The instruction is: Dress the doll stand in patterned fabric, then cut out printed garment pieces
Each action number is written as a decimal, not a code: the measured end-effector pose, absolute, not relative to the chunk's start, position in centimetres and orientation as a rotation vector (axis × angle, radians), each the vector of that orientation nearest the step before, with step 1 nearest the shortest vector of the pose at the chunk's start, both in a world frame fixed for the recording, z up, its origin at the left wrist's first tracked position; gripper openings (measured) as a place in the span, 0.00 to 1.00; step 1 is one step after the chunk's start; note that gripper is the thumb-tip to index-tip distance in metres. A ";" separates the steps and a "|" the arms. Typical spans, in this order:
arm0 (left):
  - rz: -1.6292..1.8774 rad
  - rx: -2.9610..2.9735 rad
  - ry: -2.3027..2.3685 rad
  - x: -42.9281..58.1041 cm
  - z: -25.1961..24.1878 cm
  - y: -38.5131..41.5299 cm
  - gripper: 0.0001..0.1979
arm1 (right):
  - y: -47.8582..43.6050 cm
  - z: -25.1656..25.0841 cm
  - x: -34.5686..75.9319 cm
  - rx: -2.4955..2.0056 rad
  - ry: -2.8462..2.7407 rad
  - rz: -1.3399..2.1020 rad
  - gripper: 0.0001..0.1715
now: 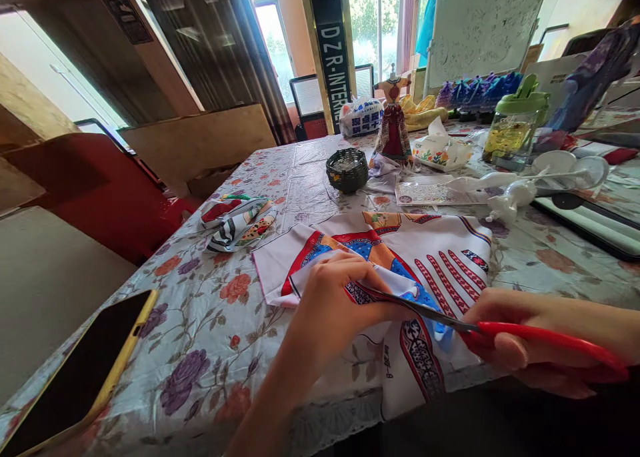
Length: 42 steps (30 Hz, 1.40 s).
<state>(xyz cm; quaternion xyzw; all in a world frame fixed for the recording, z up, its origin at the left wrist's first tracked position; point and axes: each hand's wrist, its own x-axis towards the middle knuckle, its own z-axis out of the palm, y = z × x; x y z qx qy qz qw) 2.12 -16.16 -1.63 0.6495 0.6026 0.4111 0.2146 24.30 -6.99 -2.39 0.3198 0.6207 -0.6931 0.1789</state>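
Observation:
A white cloth point(435, 233) printed with red, blue and orange patterns lies at the table's front edge, part of it hanging over. My left hand point(345, 293) pinches the cloth near its middle, thumb and fingers pressed together. In my right hand point(520, 340) are red-handled scissors point(560, 340), their blades pointing left across the cloth towards my left thumb. The blades look nearly closed, and the cloth around them is bunched up. Where the tips end is partly hidden by my left hand.
A phone point(75, 370) lies at the left edge of the flowered table point(200, 350). Printed scraps point(240, 223), a dark woven basket point(347, 170), a dressed figurine point(394, 123), a tissue pack point(441, 149), a green-lidded jar point(513, 127) and an open case point(590, 223) stand or lie beyond.

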 end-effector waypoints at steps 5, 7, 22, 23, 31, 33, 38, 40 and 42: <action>1.131 1.795 1.703 2.1 -1.6 -16.2 0.10 | -7.0 -2.8 24.3 0.901 1.745 -1.988 0.20; 1.129 1.796 1.702 2.1 -1.6 -16.2 0.09 | -7.0 -2.8 24.4 0.940 1.722 -1.993 0.19; 1.143 1.745 1.744 2.2 -1.7 -16.1 0.11 | -6.9 -3.4 24.5 0.724 1.840 -2.026 0.24; 1.142 1.740 1.748 2.2 -1.7 -16.1 0.11 | -6.9 -3.4 24.5 0.716 1.845 -2.022 0.23; 0.937 1.752 1.741 1.4 -0.1 -16.9 0.13 | -7.4 -2.1 23.7 0.744 1.868 -1.962 0.24; 0.900 1.761 1.728 1.1 0.1 -16.9 0.11 | -7.3 -2.3 23.9 0.659 1.891 -1.983 0.25; 0.911 1.737 1.606 0.3 0.0 -16.8 0.06 | -7.1 -3.4 24.6 0.472 2.021 -1.996 0.30; 0.949 1.722 1.590 0.0 -0.2 -16.6 0.05 | -7.0 -4.4 24.8 0.431 2.096 -1.992 0.30; 0.995 1.739 1.622 -0.1 -0.4 -16.4 0.03 | -7.0 -5.9 24.8 0.360 2.207 -1.976 0.30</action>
